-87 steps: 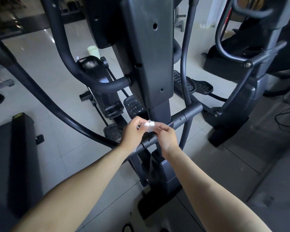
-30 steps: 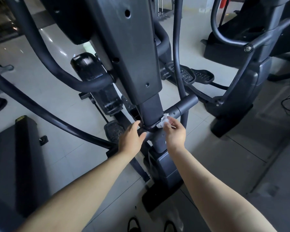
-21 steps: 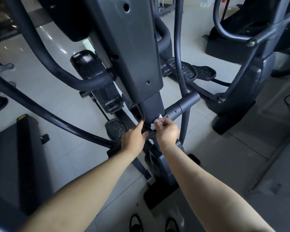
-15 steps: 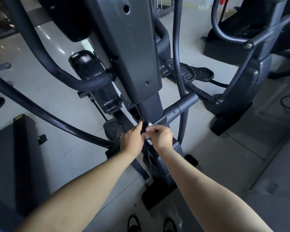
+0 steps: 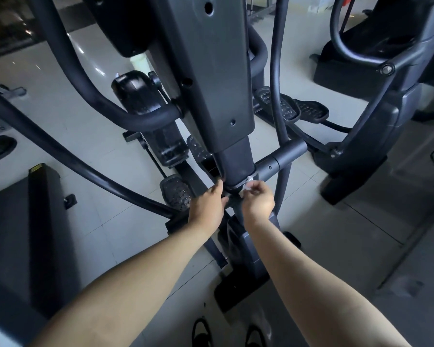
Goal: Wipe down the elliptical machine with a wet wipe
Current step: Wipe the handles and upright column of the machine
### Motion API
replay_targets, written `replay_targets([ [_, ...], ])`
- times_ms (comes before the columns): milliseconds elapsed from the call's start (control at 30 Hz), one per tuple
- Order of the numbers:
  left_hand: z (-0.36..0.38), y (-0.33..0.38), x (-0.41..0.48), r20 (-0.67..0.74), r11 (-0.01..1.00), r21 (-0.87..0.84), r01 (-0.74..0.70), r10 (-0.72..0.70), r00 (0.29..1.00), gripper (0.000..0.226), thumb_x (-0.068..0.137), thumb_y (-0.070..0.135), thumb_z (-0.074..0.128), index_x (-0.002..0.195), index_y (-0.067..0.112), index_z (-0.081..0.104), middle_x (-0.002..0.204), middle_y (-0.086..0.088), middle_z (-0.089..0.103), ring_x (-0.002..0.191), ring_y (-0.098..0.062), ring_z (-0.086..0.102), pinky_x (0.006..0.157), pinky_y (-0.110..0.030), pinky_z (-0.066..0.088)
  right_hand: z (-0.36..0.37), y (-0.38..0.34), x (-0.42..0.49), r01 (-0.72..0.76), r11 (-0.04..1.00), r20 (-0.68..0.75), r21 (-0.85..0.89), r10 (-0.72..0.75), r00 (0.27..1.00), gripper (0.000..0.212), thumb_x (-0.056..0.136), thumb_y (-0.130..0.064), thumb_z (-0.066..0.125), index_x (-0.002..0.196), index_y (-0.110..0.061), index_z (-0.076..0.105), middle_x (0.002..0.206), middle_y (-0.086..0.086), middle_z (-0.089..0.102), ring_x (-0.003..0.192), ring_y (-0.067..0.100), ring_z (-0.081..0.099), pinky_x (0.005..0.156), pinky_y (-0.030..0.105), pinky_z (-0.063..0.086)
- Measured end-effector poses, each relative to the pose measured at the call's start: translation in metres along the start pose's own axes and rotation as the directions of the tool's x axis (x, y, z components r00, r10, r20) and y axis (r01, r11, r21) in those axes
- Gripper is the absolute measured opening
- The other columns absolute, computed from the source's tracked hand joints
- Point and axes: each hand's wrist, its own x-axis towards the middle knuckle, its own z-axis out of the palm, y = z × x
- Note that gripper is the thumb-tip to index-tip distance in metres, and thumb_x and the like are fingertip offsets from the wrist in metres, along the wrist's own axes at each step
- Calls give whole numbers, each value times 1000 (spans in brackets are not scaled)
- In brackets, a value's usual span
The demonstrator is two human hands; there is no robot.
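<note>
The dark elliptical machine [image 5: 211, 78] fills the middle of the head view, its upright column meeting a horizontal cross bar [image 5: 281, 159]. A small crumpled white wet wipe [image 5: 248, 186] is pressed to the collar where column and bar meet. My right hand [image 5: 258, 202] pinches that wipe between its fingertips. Just left of the same joint, my left hand [image 5: 207, 207] grips the bar, its fingers curled over the dark metal.
Long curved handle arms [image 5: 68, 154] sweep across the left. Studded pedals [image 5: 176, 191] lie below on the pale tiled floor. A second elliptical [image 5: 376, 126] stands at the right, a black bench [image 5: 18, 234] at the left. My shoes [image 5: 203, 333] show at the bottom edge.
My right hand has shifted the wipe back and forth along the column's collar, now slightly to the right again. My left hand has stayed on the bar.
</note>
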Motion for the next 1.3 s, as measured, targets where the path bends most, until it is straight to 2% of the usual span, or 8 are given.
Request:
replay_targets([
  [167,-2,0,0,25,1000,-14,22,-22,999,58,107,37,47,158,17,28,142,-11,59,117,-36,63,88,-43,51,-4,23,-23,-38,999,170,-26,42,985,26,90,1,60,78,-20,69,87,0,73,73,9,64,69,11,46],
  [400,0,-2,1,11,1000,-16,8,-8,1000,58,107,39,47,158,18,30,141,-9,61,117,-33,64,88,-41,52,-23,-20,21,-43,995,-11,87,44,999,25,88,-3,57,80,-26,61,75,-6,64,62,16,51,62,31,44],
  [633,-3,-8,3,54,991,-135,-21,29,998,60,105,33,52,159,19,29,141,-13,59,121,-37,60,93,-43,50,4,0,-21,-65,995,90,80,58,994,32,88,7,53,84,-20,68,92,6,73,72,13,59,66,18,47],
  [767,-11,-18,6,150,983,-180,-33,61,987,62,104,22,51,161,24,26,143,-12,58,126,-37,57,100,-45,48,17,13,-43,49,999,113,12,-50,992,21,96,1,59,102,-10,76,106,6,71,88,15,66,70,-1,42],
  [900,-13,-31,-2,112,949,-309,-59,98,989,51,100,11,49,147,29,50,134,2,66,119,-25,62,99,-35,50,19,3,-43,131,976,266,-175,-82,960,30,95,2,51,94,-9,79,92,8,73,74,15,64,59,6,46],
  [1033,-13,-41,-15,72,926,-376,-45,78,994,40,98,7,52,135,19,61,131,6,67,123,-22,61,93,-20,43,14,2,-52,181,930,395,-321,-42,918,37,95,1,49,92,-15,82,93,3,76,84,16,65,81,20,53],
  [1200,-16,-48,-29,34,909,-414,-46,66,997,42,97,9,56,137,23,61,129,2,69,119,-23,63,92,-27,48,2,-6,-51,284,926,269,-250,-216,939,34,94,3,50,107,-14,76,105,3,64,96,17,63,84,18,45],
  [1300,-12,-50,-34,46,898,-438,-38,65,997,48,95,11,55,135,37,57,120,8,71,107,-22,65,88,-37,54,13,-12,-53,326,893,345,-311,-214,914,26,91,-2,48,83,-6,72,84,2,64,77,14,57,66,7,41],
])
